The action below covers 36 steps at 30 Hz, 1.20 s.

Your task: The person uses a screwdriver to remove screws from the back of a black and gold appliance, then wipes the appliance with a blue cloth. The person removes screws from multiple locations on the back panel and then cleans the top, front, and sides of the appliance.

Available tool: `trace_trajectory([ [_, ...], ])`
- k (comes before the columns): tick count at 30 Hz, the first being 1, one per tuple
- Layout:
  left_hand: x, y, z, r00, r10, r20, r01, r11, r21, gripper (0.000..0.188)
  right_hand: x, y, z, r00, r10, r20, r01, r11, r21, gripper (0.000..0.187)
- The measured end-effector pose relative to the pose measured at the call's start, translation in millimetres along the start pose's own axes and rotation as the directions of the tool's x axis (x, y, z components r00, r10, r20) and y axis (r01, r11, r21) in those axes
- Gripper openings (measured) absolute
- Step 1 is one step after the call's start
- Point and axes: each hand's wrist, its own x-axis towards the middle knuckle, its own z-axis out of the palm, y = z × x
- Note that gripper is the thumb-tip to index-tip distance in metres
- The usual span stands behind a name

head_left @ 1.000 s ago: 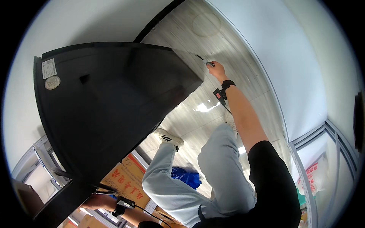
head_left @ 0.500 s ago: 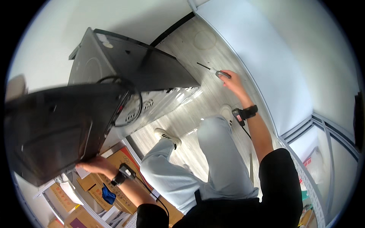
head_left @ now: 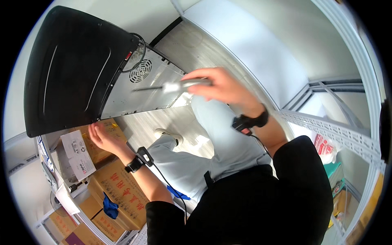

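Screwdriver [head_left: 172,87]: 1; it is in the right grip, in front of the appliance's metal face as viewed from the head. Its long axis runs nearly straight across the view, tip to the left and slightly toward the person, handle end to the right. It is blurred; whether the tip touches the metal, I cannot tell.
Right grip [head_left: 222,86]: closed around the handle, pinching the screwdriver.
Left grip [head_left: 105,140]: at the near right corner of the black panel, fingers pointing away from the person; whether they pinch the edge or only rest by it, I cannot tell.
Appliance [head_left: 119,103]: 1; its black panel [head_left: 61,94] faces the camera, the panel's long axis running away from the person, while the metal face [head_left: 130,97] slants off to the right.
Ridges [head_left: 98,77]: 2 pale lines on the panel, both roughly along its long axis.
Vent [head_left: 141,71]: 1 round slotted pattern on the metal face.
Cord [head_left: 144,47]: 1, black, looping near the vent.
Straps [head_left: 134,164]: 2, black, 1 on each wrist.
Shoe [head_left: 169,136]: 1 showing, pale, on the floor [head_left: 141,123].
Cartons [head_left: 130,188]: at least 4, brown, at the person's left.
Blue cloth [head_left: 110,207]: 1, against the cartons.
Bag [head_left: 325,149]: 1, red and white, at the right.
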Motion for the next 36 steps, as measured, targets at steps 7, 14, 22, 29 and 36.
trace_trajectory([
  [7, -49.3, 25.9, -49.8, 0.864, -0.431, 0.261, 0.503, 0.702, -0.505, 0.047, -7.0, 9.8, 141.4, 0.979, -0.152, 0.136, 0.164, 0.983, -0.083, 0.034],
  [14, -45.0, 5.3, -99.1, 0.832, -0.39, 0.394, 0.543, 0.426, -0.724, 0.037, -21.1, 28.1, 184.6, 0.963, -0.248, 0.111, 0.265, 0.945, -0.19, 0.033],
  [22, -53.0, -16.6, -96.5, 0.828, -0.45, 0.335, 0.53, 0.433, -0.729, 0.036, -29.7, 25.8, 171.3, 0.973, -0.203, 0.112, 0.224, 0.948, -0.228, 0.032],
  [29, -50.4, -18.0, -88.4, 0.843, -0.369, 0.391, 0.533, 0.477, -0.699, 0.031, -29.2, 25.0, 171.1, 0.945, -0.325, 0.046, 0.326, 0.914, -0.241, 0.03],
  [36, -34.9, 11.0, -62.9, 0.899, -0.328, 0.289, 0.433, 0.761, -0.483, 0.035, -37.3, 20.8, 176.6, 0.943, -0.332, 0.026, 0.321, 0.883, -0.342, 0.035],
])
